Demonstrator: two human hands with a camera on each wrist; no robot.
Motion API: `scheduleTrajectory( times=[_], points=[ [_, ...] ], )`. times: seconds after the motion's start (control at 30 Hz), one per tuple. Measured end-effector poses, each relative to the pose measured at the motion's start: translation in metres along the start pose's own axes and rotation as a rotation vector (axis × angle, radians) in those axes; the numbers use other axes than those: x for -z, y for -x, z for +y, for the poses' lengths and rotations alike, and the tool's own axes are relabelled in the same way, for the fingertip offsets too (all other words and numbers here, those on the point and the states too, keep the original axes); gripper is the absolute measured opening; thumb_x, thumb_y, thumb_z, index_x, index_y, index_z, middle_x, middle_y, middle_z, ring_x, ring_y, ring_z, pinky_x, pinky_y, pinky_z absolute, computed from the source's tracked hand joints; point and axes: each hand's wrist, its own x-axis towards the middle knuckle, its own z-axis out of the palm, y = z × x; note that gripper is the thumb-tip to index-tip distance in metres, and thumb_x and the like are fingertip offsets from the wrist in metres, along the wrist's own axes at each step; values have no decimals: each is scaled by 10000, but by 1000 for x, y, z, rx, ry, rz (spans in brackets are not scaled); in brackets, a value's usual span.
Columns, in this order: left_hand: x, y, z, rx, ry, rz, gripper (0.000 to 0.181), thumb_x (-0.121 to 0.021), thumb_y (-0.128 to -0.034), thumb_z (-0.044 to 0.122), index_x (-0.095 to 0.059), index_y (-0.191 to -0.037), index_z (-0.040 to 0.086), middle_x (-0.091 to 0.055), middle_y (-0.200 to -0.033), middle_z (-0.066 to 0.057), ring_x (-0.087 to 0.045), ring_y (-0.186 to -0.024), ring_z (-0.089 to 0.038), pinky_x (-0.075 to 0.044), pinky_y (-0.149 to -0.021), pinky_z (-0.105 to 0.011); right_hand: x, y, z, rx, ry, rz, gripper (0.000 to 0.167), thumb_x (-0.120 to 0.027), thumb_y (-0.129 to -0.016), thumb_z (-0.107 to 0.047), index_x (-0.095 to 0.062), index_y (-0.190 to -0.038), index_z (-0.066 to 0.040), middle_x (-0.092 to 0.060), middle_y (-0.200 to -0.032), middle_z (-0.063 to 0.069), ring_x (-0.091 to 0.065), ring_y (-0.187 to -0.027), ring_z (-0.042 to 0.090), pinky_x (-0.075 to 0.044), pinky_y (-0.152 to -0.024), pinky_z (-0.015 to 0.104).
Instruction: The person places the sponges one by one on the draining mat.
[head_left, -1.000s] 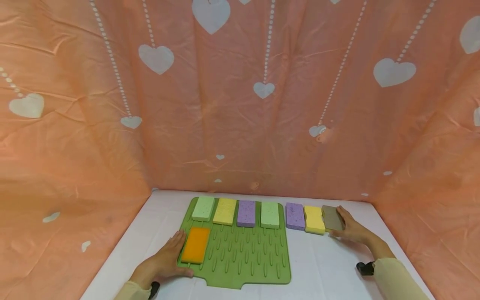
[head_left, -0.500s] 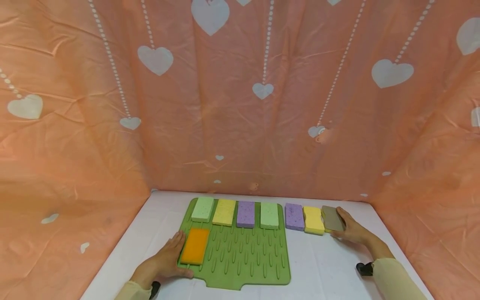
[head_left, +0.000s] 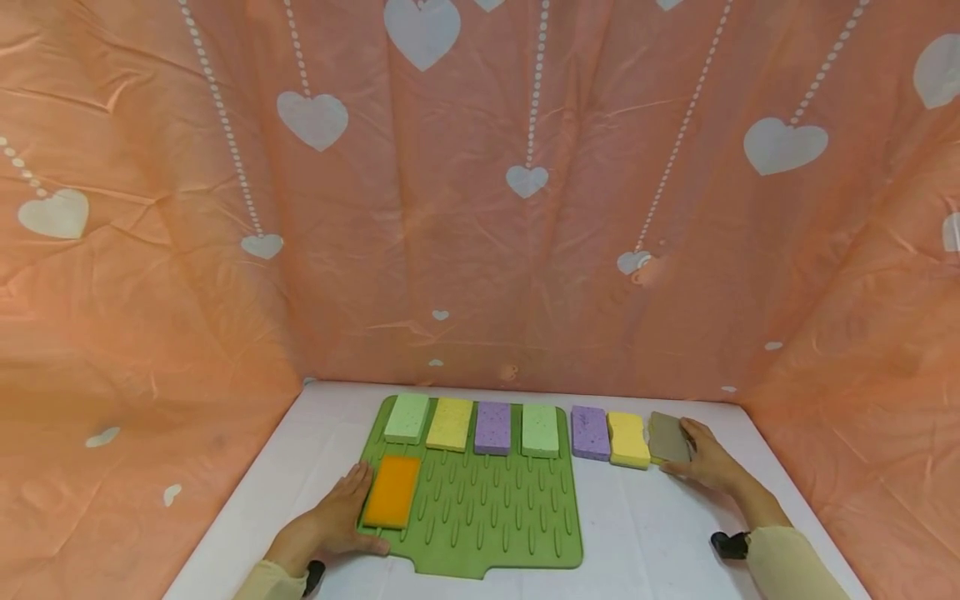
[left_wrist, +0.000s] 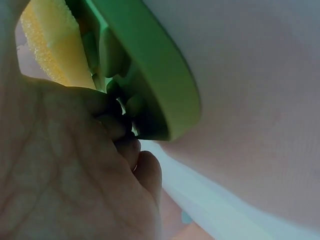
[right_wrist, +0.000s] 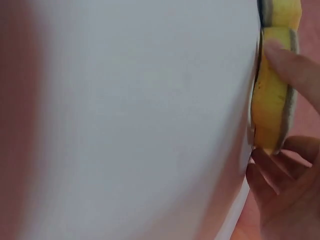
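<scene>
My left hand (head_left: pixel 337 512) rests along the left edge of a green ridged mat (head_left: pixel 502 508), fingers extended, thumb by its near edge. Beside it on the mat lies an orange sponge (head_left: pixel 392 492). In the left wrist view the fingers (left_wrist: pixel 125 145) bend at the mat's rim. At the far right, my right hand (head_left: pixel 708 457) grips a yellow sponge with a grey top (head_left: pixel 667 437), thumb on its near side. The right wrist view shows the thumb against this sponge's (right_wrist: pixel 271 95) yellow side and other fingers round its end.
Along the mat's far edge sit a light green sponge (head_left: pixel 407 417), a yellow sponge (head_left: pixel 450 422), a purple sponge (head_left: pixel 492 427) and another light green sponge (head_left: pixel 540 430). Right of the mat, a purple sponge (head_left: pixel 590 432) and a waisted yellow sponge (head_left: pixel 628 439) lie on the white table (head_left: pixel 645 533).
The grey-topped sponge has shifted slightly right with my right hand, widening its gap from the yellow sponge. My left hand stays at the mat's edge.
</scene>
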Motion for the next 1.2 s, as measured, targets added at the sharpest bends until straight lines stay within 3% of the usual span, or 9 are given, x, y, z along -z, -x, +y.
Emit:
scheduleTrajectory(
  times=[0.23,0.4,0.53,0.8,1.07,1.17,1.2],
  points=[
    [1,0,0,3,6,-6,1335,-965,-766,480,-192,-1594,-226,-105,-1693,-434,-104,-1596,-568,-132,-1287,-670,0,5,2,-35,63,103,1192,-946,-826,-350,-229,-1535,286,-291,-1508,520,-330,-1372,676,-351,-1112,798],
    [1,-1,-4,-12,54,-23,1396,-954,-747,546,-163,-1594,-232,-65,-1689,-446,-60,-1588,-589,-62,-1297,-659,2,8,-1,-37,99,161,1158,-928,-843,-361,-256,-1519,295,-314,-1487,521,-323,-1365,673,-365,-1101,793],
    [1,-1,-5,-5,58,-39,1420,-949,-743,563,-140,-1600,-228,-37,-1695,-438,-32,-1588,-589,-38,-1301,-648,0,13,-11,-54,72,181,1126,-908,-866,-369,-266,-1541,263,-304,-1504,495,-327,-1372,668,-376,-1097,791],
    [1,-1,1,11,9,-15,1342,-974,-759,461,-181,-1598,-223,-93,-1698,-429,-88,-1599,-566,-128,-1291,-664,-6,17,-43,-44,30,203,1115,-901,-886,-409,-284,-1570,219,-291,-1545,455,-317,-1415,641,-362,-1121,788],
    [0,-2,-3,1,24,-22,1362,-964,-759,500,-173,-1599,-223,-81,-1699,-429,-80,-1598,-570,-114,-1285,-679,-22,16,-62,41,10,242,1056,-919,-867,-356,-348,-1551,211,-343,-1545,434,-332,-1430,626,-359,-1137,773],
    [-3,-3,-10,-17,67,-26,1420,-939,-747,586,-145,-1604,-222,-47,-1700,-433,-38,-1597,-572,-28,-1302,-639,-31,16,-69,88,0,262,1040,-940,-842,-327,-380,-1533,214,-377,-1530,425,-356,-1417,617,-371,-1128,768],
    [-4,-3,-12,-20,76,-23,1441,-929,-737,618,-142,-1607,-218,-42,-1702,-428,-32,-1595,-574,12,-1316,-574,-34,15,-72,108,1,271,1038,-950,-830,-321,-394,-1522,219,-393,-1520,427,-369,-1407,618,-376,-1123,766]
  ],
)
